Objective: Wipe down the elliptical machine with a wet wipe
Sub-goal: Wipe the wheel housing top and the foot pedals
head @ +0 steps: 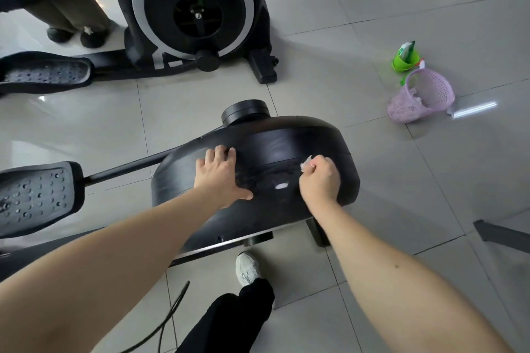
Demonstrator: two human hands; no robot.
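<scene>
Head view, pretty simple: the black rounded plastic housing of the elliptical machine is touched by the left hand, laid flat on its top with fingers spread wide. A crumpled white wet wipe is pinched in the curled right hand and pressed against the housing's right side. A tilted pink plastic mesh basket is seen on the grey tiled floor toward the right edge, just beside a green tub.
</scene>
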